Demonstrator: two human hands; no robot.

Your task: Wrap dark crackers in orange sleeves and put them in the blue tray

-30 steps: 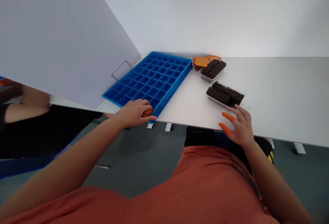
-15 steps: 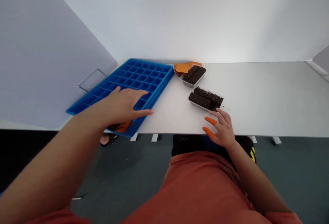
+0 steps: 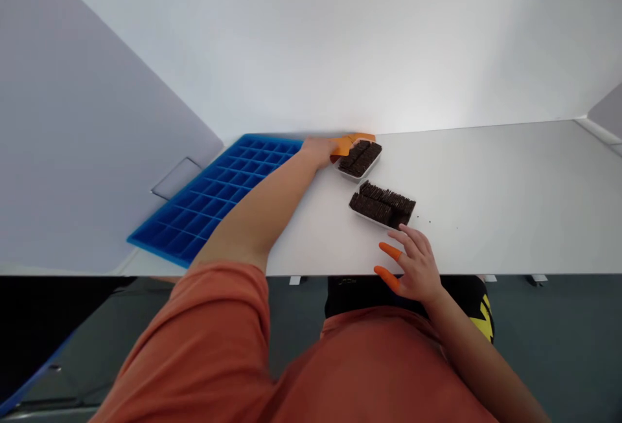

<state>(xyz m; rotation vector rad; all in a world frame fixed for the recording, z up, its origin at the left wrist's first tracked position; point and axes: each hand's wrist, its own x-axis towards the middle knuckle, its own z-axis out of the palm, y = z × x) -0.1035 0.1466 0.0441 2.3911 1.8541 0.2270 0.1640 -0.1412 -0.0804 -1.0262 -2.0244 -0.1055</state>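
Note:
A blue grid tray (image 3: 214,195) with many small cells lies on the white table (image 3: 486,190) at the left. My left hand (image 3: 318,148) reaches across its far right corner and rests at an orange packet (image 3: 352,140); its fingers are hidden. Two clear trays of dark brown biscuits sit mid-table, the far tray (image 3: 360,157) beside the packet and the near tray (image 3: 381,204) closer to me. My right hand (image 3: 413,265) rests at the table's front edge just below the near tray, fingers spread, with orange finger cots on two fingertips, holding nothing.
A grey partition panel (image 3: 72,151) stands along the left side of the table. A white wall rises behind. Another grey panel corner (image 3: 607,112) shows at the far right. Dark floor lies below the table edge.
My left hand left the near corner of the blue tray and stretched forward to the orange packet at the back. My right hand stayed by the near biscuit tray. The view shifted.

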